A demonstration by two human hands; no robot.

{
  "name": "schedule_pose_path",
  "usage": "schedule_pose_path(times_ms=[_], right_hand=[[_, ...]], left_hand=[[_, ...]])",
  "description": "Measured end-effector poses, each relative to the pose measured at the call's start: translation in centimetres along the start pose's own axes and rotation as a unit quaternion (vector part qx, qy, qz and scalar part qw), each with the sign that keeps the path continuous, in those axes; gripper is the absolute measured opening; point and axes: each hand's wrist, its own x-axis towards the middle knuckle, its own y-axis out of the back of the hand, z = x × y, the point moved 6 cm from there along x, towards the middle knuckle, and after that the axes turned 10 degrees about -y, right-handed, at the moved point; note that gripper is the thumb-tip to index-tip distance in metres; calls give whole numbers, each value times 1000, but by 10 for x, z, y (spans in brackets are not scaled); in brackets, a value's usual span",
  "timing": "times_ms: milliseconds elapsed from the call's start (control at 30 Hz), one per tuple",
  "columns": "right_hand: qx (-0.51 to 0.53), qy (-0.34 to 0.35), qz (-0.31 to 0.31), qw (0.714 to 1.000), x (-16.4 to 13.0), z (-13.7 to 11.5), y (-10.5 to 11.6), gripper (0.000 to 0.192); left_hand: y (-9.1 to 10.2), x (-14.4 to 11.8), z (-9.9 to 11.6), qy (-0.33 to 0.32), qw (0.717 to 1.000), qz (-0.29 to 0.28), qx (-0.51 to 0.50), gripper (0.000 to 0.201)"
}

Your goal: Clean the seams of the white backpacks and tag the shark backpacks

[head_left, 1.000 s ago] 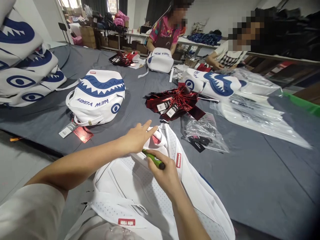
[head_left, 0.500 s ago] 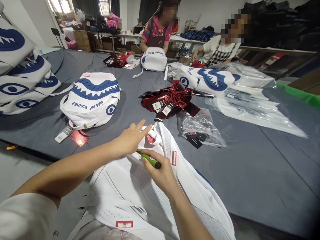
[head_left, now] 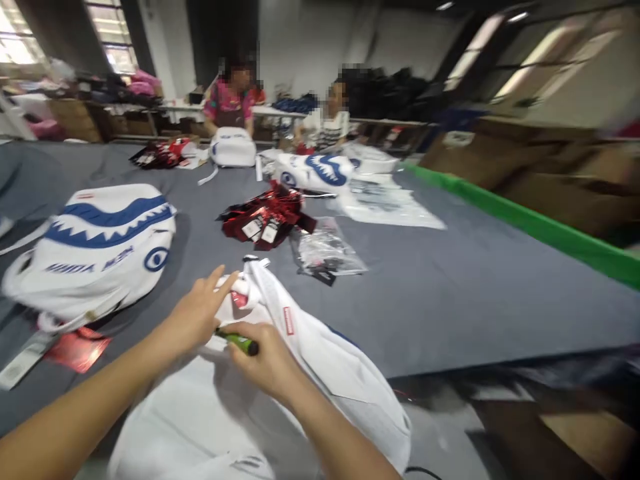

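A white backpack [head_left: 200,407] lies in front of me at the table edge, its straps and back panel facing up. My left hand [head_left: 203,303] holds the top of it near the carry handle, thumb side hidden. In my right hand [head_left: 260,353] is a green-handled tool [head_left: 243,343] with a black end. Its tip meets the white fabric just below my left fingers; the working end is hidden. A red label [head_left: 289,321] sits on the strap beside my right hand, and a red tag [head_left: 240,300] shows by the handle.
Left on the grey table [head_left: 450,293] lies another white backpack [head_left: 107,250] with hang tags. Ahead are a pile of red tags [head_left: 267,217], a clear plastic bag [head_left: 330,250] and flat plastic bags [head_left: 395,208]. Two people [head_left: 233,100] work across the table. Cardboard boxes [head_left: 540,167] stand right.
The camera view has swung to the right, so the table's contents sit further left. Both hands keep their places on the backpack, with the green-handled tool still held.
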Motion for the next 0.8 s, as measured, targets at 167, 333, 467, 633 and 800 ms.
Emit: schedule_pose_path(times_ms=[167, 333, 467, 633, 800], right_hand=[[-26, -30, 31, 999, 0, 1, 5, 29], [-33, -44, 25, 998, 0, 3, 3, 30], [-47, -6, 42, 998, 1, 1, 4, 34], [-71, -5, 58, 996, 4, 4, 4, 32], [-51, -25, 35, 998, 6, 6, 4, 29]], left_hand=[[-7, 5, -6, -5, 1000, 10, 13, 91], [-9, 4, -6, 10, 1000, 8, 6, 91], [-11, 5, -5, 3, 1000, 15, -1, 92], [-13, 6, -7, 14, 1000, 9, -2, 94], [-8, 3, -4, 14, 1000, 18, -18, 92]])
